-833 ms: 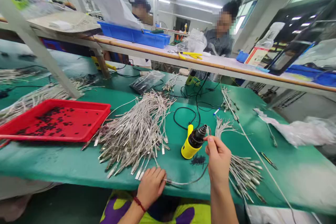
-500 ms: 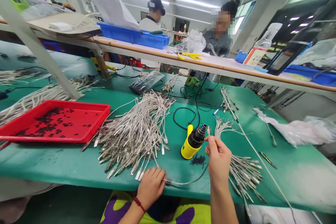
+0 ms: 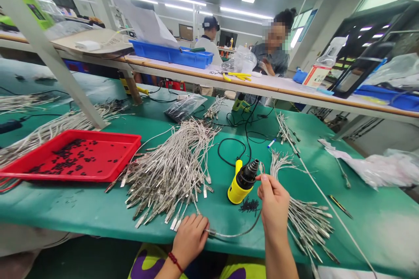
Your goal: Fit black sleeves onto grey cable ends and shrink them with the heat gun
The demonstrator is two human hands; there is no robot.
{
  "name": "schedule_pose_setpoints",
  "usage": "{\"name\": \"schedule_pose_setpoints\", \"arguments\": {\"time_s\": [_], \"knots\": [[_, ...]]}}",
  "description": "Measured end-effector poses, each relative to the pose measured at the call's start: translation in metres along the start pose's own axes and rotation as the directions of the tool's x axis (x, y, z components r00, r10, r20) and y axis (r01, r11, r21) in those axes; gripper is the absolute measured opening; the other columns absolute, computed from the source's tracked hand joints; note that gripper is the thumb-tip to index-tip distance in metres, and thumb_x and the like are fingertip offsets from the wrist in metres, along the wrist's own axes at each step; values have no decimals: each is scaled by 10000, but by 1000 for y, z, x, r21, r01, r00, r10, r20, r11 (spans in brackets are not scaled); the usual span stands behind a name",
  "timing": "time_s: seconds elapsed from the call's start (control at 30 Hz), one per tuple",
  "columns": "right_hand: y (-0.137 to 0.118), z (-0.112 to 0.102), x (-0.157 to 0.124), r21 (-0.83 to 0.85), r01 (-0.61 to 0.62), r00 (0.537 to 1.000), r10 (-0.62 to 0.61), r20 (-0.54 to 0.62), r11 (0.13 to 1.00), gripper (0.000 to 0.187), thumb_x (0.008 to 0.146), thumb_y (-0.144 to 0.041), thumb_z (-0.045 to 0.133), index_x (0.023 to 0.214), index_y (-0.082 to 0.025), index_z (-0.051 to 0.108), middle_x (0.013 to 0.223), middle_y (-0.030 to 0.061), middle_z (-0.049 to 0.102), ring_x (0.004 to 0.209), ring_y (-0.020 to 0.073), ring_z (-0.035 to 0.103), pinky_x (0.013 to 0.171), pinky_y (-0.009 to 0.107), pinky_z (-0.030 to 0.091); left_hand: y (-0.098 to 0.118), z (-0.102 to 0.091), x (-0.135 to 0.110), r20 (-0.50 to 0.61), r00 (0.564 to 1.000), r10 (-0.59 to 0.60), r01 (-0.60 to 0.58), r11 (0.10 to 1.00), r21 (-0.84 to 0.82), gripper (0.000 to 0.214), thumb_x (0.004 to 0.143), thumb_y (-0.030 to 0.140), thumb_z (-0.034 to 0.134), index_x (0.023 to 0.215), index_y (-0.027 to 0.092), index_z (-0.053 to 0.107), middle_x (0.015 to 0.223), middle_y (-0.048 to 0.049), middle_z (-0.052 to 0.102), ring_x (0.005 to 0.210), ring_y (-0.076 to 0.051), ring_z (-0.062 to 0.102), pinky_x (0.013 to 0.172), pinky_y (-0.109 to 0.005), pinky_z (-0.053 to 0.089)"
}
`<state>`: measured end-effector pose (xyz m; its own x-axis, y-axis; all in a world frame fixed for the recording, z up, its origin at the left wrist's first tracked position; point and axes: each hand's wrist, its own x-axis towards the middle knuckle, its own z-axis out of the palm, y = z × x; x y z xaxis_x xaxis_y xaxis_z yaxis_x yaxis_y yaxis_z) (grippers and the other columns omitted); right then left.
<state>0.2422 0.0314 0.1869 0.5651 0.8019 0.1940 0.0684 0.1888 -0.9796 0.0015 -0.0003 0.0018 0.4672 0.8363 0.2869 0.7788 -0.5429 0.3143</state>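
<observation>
My right hand [image 3: 273,199] pinches one end of a thin grey USB cable [image 3: 235,235] beside the nozzle of a yellow and black heat gun [image 3: 240,185], which stands tilted with its nozzle up. At the table's front edge, my left hand [image 3: 191,234] is closed over the cable's other end; a clear connector shows by its fingertips. Between both hands the cable sags in a curve. Small black tube pieces [image 3: 249,205] lie by the heat gun's base. A large heap of white USB cables [image 3: 172,170] spreads behind my left hand, and another bundle [image 3: 306,218] lies right of my right hand.
A red tray [image 3: 70,176] with small black pieces sits at the left. Black cords [image 3: 231,139] curl behind the heat gun. A shelf [image 3: 209,77] crosses above the table with a blue bin [image 3: 173,54] and yellow pliers [image 3: 238,76]. Two people are beyond it.
The camera view has shifted slightly, so the scene sits a little lower. Both hands keep their hold on the cable by the heat gun, with hardly any movement.
</observation>
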Motion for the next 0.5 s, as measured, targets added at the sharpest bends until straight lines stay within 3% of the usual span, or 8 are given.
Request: {"name": "schedule_pose_setpoints", "arguments": {"time_s": [0.5], "knots": [[-12, -22, -7, -19, 43, 989, -45, -140, 999, 368, 881, -515, 722, 901, -148, 740, 558, -73, 359, 508, 103, 310, 485, 262, 254, -1, 3, -2, -27, 1000, 2, -3, 1000, -30, 132, 989, 194, 531, 952, 238, 651, 915, -45, 670, 879, -264, 550, 805, -408, 342]]}}
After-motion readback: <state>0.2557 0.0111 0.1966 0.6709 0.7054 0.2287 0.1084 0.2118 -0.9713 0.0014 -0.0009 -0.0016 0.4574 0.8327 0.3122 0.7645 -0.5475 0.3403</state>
